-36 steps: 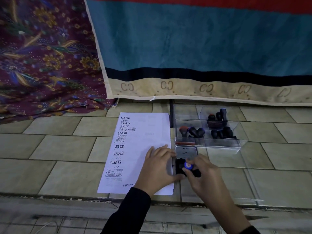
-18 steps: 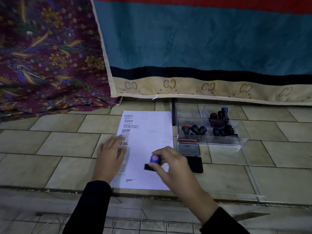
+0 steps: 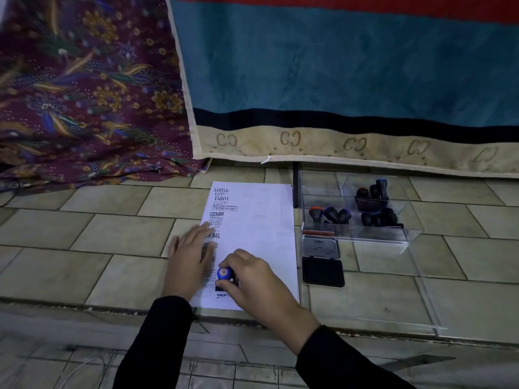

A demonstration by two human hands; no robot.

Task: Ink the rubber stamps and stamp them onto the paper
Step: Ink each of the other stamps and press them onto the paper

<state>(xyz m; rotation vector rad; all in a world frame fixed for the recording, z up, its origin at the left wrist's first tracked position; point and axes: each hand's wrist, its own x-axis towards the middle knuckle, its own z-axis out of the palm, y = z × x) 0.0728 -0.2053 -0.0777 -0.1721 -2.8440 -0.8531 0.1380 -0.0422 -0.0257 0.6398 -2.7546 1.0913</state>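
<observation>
head view. the stamp (image 3: 224,274), a blue-capped handle on a dark base, is being gripped from above by the closed fingers of the right hand (image 3: 254,279), with the base resting on or just above the lower left part of the paper (image 3: 258,234); contact cannot be confirmed, since the base is largely hidden by the fingers. the left hand (image 3: 188,259) is being laid flat, fingers extended and gripping nothing, across the left edge of the sheet, just beside the stamp.

a column of printed marks is being shown along the left margin, with "sample" at the far end and "air mail" near the left fingertips. the ink pad (image 3: 323,272) is lying open to the right of the paper, its lid (image 3: 321,247) folded back. the remaining stamps (image 3: 331,215) are being stored in the clear tray (image 3: 412,234) beyond the pad.

the step in hand is judged to be the pressing of an impression. for a clean mark, the handle is best kept upright and force is best applied straight down, without rocking or sliding. the sheet is being pinned by the flat left hand, which should prevent shifting. the stamp is best placed in a blank gap, clear of neighbouring marks, and lifted vertically to avoid smearing.
</observation>
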